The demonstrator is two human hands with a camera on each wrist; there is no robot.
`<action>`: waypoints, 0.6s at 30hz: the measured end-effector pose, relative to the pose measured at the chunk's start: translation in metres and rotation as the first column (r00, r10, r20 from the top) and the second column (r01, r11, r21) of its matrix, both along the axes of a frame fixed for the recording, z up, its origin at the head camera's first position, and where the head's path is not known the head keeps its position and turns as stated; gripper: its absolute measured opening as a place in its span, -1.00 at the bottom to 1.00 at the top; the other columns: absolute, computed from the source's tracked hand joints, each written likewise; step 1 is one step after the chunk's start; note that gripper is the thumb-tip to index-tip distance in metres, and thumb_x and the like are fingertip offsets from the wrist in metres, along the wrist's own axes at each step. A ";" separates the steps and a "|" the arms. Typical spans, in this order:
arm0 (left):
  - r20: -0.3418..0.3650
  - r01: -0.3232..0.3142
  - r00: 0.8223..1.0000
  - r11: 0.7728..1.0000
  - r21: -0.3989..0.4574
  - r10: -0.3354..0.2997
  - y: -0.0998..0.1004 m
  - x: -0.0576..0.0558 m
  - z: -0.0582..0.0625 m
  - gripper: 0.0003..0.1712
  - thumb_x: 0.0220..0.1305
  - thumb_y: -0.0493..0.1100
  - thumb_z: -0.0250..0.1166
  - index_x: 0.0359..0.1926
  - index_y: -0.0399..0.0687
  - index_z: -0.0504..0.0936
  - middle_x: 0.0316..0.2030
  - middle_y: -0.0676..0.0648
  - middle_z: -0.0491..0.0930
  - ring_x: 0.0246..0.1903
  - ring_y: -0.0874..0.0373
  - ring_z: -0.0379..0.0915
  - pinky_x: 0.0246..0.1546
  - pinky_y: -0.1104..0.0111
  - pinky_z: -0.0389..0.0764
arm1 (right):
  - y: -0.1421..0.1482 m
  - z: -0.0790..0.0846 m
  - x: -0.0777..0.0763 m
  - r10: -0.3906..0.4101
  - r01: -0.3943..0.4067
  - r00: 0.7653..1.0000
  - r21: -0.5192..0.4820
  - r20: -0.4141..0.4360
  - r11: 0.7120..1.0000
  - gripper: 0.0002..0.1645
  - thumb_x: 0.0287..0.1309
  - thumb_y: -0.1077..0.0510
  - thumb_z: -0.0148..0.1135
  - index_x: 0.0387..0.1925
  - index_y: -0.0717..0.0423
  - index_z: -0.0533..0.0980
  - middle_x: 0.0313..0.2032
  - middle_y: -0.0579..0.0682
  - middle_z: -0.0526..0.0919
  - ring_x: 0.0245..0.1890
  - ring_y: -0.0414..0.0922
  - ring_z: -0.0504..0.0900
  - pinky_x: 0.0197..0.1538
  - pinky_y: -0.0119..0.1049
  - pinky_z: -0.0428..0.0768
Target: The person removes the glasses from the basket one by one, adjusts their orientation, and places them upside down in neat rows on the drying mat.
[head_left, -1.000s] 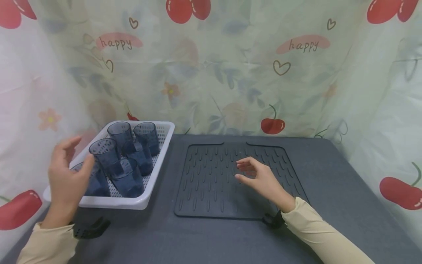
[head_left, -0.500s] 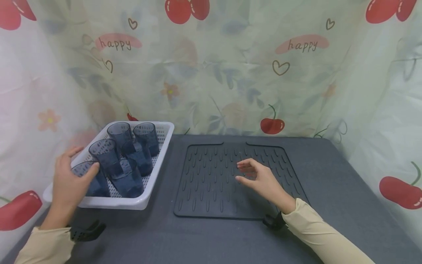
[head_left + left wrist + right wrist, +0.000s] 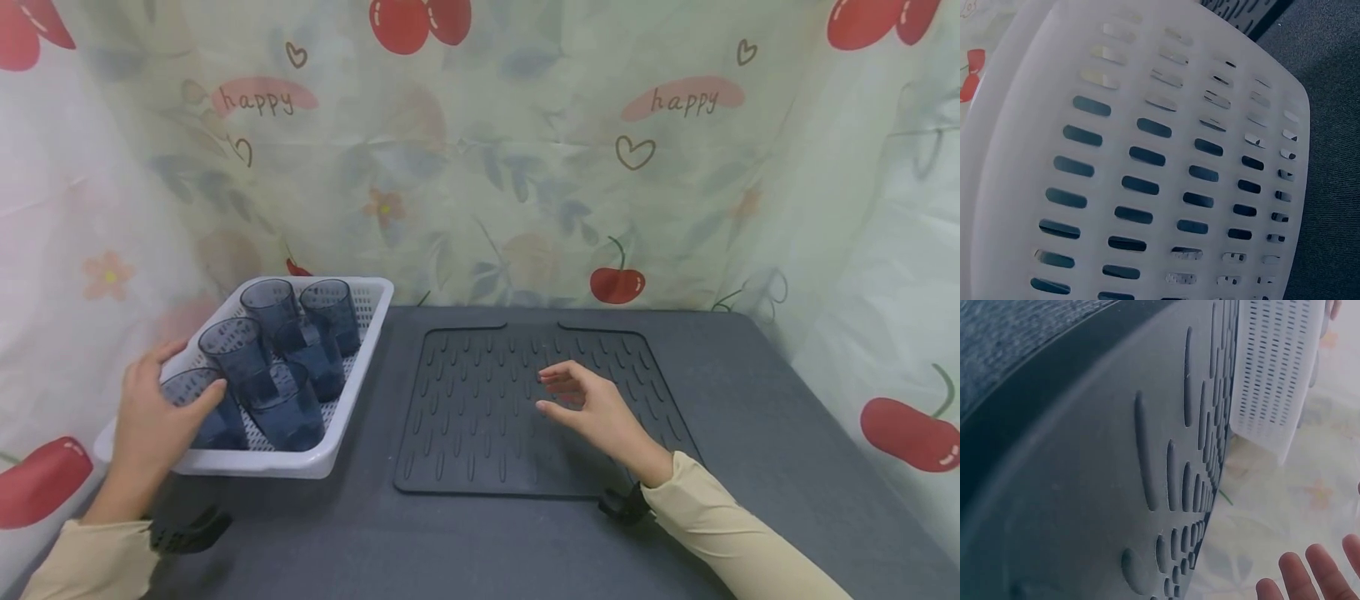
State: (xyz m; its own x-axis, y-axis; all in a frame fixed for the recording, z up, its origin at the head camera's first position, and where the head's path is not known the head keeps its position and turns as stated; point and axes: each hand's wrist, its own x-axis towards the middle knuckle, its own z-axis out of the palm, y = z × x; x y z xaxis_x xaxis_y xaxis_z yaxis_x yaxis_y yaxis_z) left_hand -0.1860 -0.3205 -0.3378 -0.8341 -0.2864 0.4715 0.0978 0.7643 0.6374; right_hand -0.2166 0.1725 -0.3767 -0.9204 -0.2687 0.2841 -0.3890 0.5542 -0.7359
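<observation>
My left hand (image 3: 146, 408) is at the near left corner of a white slotted plastic basket (image 3: 330, 454), gripping the near-left blue tinted drinking glass (image 3: 225, 427). The thumb lies across the near side of its rim; the fingers' hold on the far side is partly hidden. Several like glasses, among them a front one (image 3: 292, 421), stand or lean close together in the basket. In the left wrist view the basket wall (image 3: 1166, 144) fills the picture and hides the hand. My right hand (image 3: 592, 404) hovers over a black ribbed drying mat (image 3: 465, 450), fingers loosely bent, holding nothing.
The mat lies flat on a dark grey table (image 3: 480, 542), to the right of the basket. A curtain (image 3: 480, 167) printed with cherries and hearts hangs behind and at both sides. Black straps are on both wrists.
My left hand has come down from above the basket's left edge onto the near-left glass, its thumb now at the rim. My right hand has stayed in place.
</observation>
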 end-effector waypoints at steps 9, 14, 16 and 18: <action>0.153 0.026 0.988 0.998 0.057 -0.035 -0.007 0.001 0.001 -0.12 0.25 -0.06 0.28 0.43 -0.33 0.09 0.36 -0.53 0.04 0.33 -0.48 -0.05 0.24 -0.36 0.05 | 0.001 -0.001 0.000 -0.002 0.002 1.000 0.019 -0.024 1.000 -0.52 0.14 0.03 0.37 0.08 -0.07 0.47 0.06 0.00 0.60 0.04 -0.03 0.61 0.11 -0.02 0.58; 0.228 0.044 0.972 0.994 0.098 -0.066 -0.010 -0.001 0.000 -0.04 0.27 -0.01 0.28 0.47 -0.32 -0.03 0.40 -0.53 -0.08 0.37 -0.49 -0.15 0.22 -0.38 0.05 | 0.002 -0.001 -0.001 0.005 -0.005 1.000 0.015 -0.024 1.000 -0.51 0.14 0.04 0.37 0.10 -0.02 0.47 0.06 0.04 0.60 0.04 -0.03 0.61 0.10 -0.03 0.58; 0.246 0.058 0.966 0.992 0.116 -0.085 -0.012 -0.001 0.001 -0.01 0.27 0.01 0.28 0.48 -0.31 -0.07 0.41 -0.54 -0.11 0.37 -0.50 -0.16 0.21 -0.38 0.07 | 0.002 0.000 -0.001 0.006 -0.005 1.000 0.013 -0.020 1.000 -0.51 0.14 0.04 0.37 0.10 -0.02 0.47 0.06 0.05 0.60 0.04 -0.03 0.61 0.10 -0.03 0.58; 0.258 0.075 0.960 0.988 0.133 -0.108 -0.015 -0.001 0.001 0.03 0.26 0.03 0.29 0.48 -0.32 -0.11 0.41 -0.55 -0.13 0.37 -0.50 -0.17 0.20 -0.39 0.06 | 0.002 0.001 -0.001 0.005 -0.004 1.000 0.010 -0.016 1.000 -0.51 0.14 0.04 0.37 0.10 -0.02 0.47 0.06 0.05 0.60 0.04 -0.02 0.61 0.10 -0.02 0.58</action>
State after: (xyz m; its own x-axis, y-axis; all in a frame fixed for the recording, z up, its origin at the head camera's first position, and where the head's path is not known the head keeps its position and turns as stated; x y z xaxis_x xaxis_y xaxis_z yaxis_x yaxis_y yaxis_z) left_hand -0.1870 -0.3353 -0.3371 -0.9493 -0.2446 0.1975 -0.0208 0.6756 0.7369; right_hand -0.2176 0.1742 -0.3758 -0.9144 -0.2757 0.2963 -0.4033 0.5597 -0.7239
